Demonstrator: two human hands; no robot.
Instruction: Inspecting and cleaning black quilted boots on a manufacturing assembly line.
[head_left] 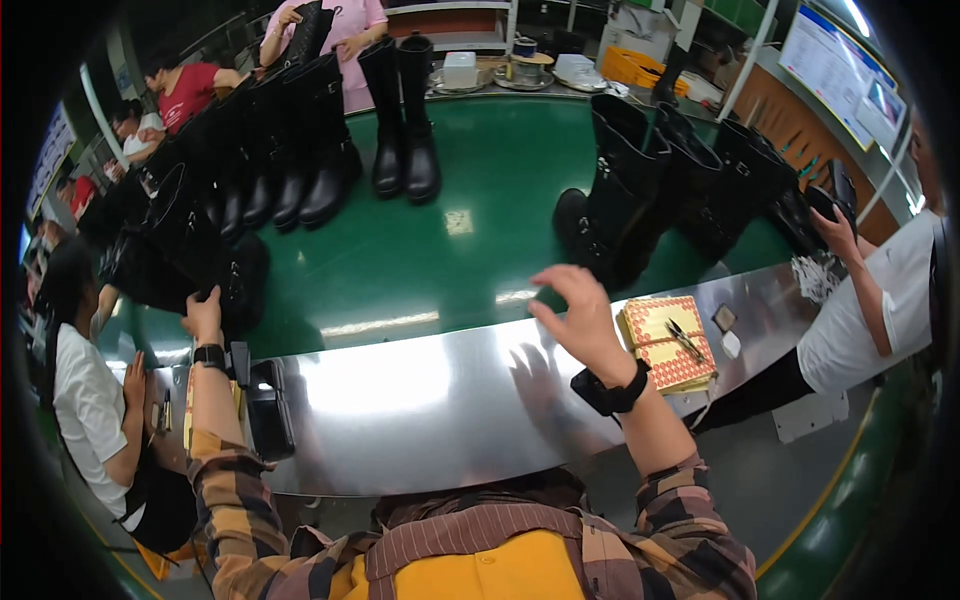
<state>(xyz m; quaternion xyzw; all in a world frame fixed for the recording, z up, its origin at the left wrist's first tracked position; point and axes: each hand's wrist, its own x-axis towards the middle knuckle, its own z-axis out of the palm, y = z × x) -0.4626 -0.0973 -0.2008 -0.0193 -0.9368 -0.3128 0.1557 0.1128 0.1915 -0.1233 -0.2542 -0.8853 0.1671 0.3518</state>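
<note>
My left hand (204, 318) is at the left end of the bench, its fingers closed on the lower edge of a black boot (165, 262). That boot leans among other dark boots, so its outline is partly lost. Just right of it is a buckled black boot (243, 285). My right hand (580, 318) hovers over the bench's metal edge with thumb and fingers apart, holding nothing. Nearest to it, beyond the fingertips, stands a tall black boot (612, 190) with buckles. Right of my right wrist lies a stack of yellow patterned cards (668, 345) with small thread snips (686, 340) on top.
Pairs of black boots (405, 130) line the far left of the green belt (480, 240), with more at the right. A dark tray (270, 410) lies on the metal ledge (420, 440). People stand or sit at the left, right and far side.
</note>
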